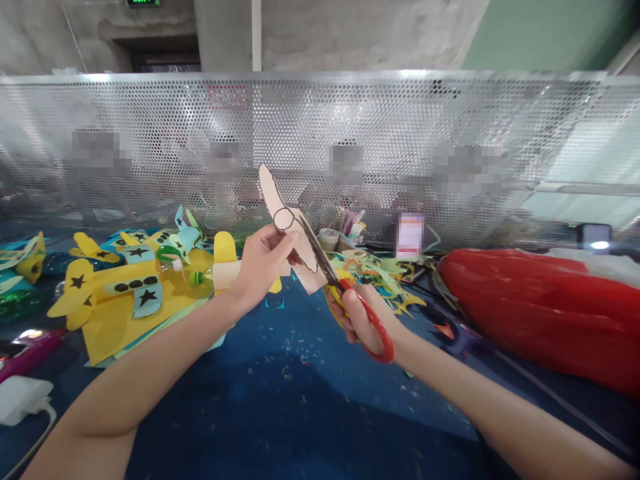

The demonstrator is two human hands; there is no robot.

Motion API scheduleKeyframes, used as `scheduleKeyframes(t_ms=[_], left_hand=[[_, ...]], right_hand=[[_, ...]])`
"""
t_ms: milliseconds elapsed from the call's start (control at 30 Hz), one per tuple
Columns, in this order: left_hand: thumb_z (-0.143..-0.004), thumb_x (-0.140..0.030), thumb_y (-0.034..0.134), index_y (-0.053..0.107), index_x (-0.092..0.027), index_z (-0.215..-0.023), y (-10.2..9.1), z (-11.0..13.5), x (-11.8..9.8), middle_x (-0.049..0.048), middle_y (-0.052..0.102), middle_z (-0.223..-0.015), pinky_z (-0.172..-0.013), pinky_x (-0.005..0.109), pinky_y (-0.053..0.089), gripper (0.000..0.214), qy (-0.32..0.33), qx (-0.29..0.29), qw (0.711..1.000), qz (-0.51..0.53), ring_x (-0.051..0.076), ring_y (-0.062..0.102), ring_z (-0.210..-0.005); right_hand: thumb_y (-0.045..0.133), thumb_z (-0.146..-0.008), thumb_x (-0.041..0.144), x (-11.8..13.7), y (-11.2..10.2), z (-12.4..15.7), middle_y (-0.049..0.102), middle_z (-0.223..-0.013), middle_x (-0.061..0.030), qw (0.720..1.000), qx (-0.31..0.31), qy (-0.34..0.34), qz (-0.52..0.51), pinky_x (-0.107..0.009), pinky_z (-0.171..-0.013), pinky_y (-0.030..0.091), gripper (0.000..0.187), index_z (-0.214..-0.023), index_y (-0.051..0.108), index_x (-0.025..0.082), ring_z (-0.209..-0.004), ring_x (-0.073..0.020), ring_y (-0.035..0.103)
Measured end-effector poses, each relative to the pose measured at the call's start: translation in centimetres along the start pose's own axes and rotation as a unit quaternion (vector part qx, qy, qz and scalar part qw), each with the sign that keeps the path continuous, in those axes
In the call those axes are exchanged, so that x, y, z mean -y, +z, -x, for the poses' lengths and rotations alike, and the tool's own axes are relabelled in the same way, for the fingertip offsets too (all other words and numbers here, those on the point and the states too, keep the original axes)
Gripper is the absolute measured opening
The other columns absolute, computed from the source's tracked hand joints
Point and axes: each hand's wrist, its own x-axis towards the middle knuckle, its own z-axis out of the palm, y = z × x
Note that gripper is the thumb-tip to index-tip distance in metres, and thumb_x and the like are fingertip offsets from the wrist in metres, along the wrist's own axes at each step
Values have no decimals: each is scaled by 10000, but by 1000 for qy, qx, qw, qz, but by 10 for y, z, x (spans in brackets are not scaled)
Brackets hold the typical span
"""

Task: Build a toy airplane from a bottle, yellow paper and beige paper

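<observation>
Pinched in my left hand is a pale paper propeller cutout, outlined in black with a circle at its middle. Its upper blade is trimmed close to the line, while spare paper still hangs beside the lower blade. My right hand grips scissors with red and yellow handles. Their dark blades lie along the right edge of the lower blade, touching the paper. Both hands are raised above the blue table.
Yellow and light-blue paper planes built on plastic bottles crowd the left side. Paper scraps are heaped behind my right hand. A red bag lies at the right, a white charger at the left. A perforated metal screen stands behind.
</observation>
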Motion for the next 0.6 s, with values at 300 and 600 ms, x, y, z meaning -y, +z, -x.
scheduleKeyframes(t_ms=[300,600], left_hand=[[-846,-293,618,620,-201,-706,-2,0,2,-17,631,-583,-549,250,516,168,-1,3,1000,3,117,595,-526],[-865,-413,631,615,-190,-715,-4,-3,4,-15,597,-607,-545,239,485,270,3,-8,1000,-4,107,561,-540]], right_hand=[[279,-812,867,0,2,1,389,-460,41,1000,-10,-14,7,-273,-338,357,643,-627,337,254,-315,-120,434],[293,-753,916,2,2,0,388,-430,44,1000,-8,-7,3,-253,-320,357,687,-605,337,246,-299,-107,417]])
